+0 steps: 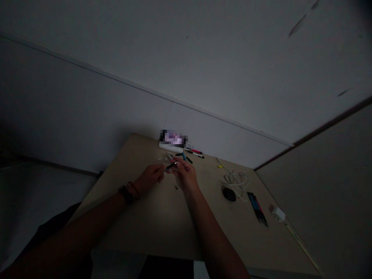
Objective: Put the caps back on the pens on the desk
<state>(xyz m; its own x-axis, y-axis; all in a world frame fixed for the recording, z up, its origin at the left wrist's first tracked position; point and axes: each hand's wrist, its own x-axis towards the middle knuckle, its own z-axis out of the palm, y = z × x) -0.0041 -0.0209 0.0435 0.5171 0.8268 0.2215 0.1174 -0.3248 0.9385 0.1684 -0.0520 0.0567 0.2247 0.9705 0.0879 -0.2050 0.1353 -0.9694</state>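
Observation:
My left hand [151, 175], with a dark watch and a red band at its wrist, is closed at the lower left end of a small dark pen part [171, 165]. The fingers of my right hand [185, 172] pinch the other end of that part. Just beyond my hands lie a blue pen piece [184, 156], a dark piece [189, 159] and some small clear bits. A tiny dark piece [176, 188] rests on the table below my right hand.
On the beige table [151, 224], a lit phone [173, 138] leans at the back beside red and white pens [196, 151]. To the right are a white cable [236, 180], a black mouse-like object [229, 194], a row of pens [257, 208] and a white plug [277, 213].

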